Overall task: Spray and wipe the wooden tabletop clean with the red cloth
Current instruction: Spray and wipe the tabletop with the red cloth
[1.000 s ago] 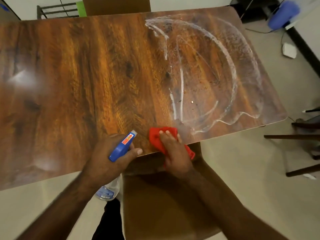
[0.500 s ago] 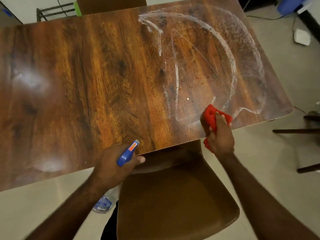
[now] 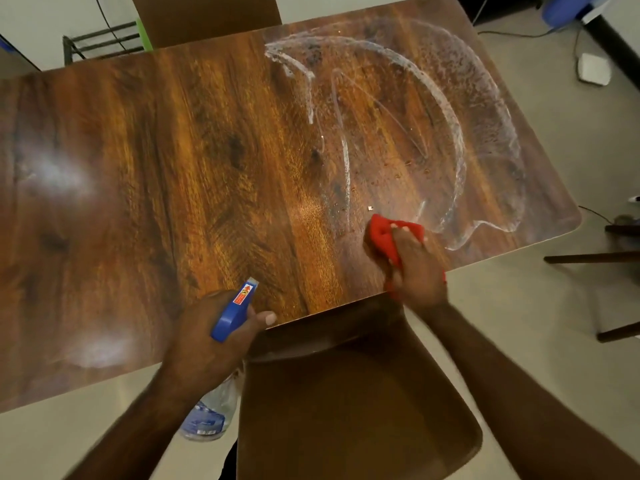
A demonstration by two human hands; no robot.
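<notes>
I see my left hand curled round the neck of the spray bottle, thumb stretched out to the side, the blue head pointing up over the near edge of the worktop. The bottle's clear body hangs below that edge beside the forearm, with a blue label on it; I cannot tell how much liquid is inside. My right hand grips the bunched red cloth and presses it flat on the wood near the front edge, right of centre, fingers bent over the top of it. Just beyond the cloth lie curved wet streaks that cover the right part of the worktop, and a small pale crumb sits just beside the cloth's far corner, with darker specks scattered further in. A brown chair stands right under me, its back touching or tucked against the worktop edge between my two arms. Another chair back shows at the far side, a black rack left of it, and a white box lies on the floor to the right
</notes>
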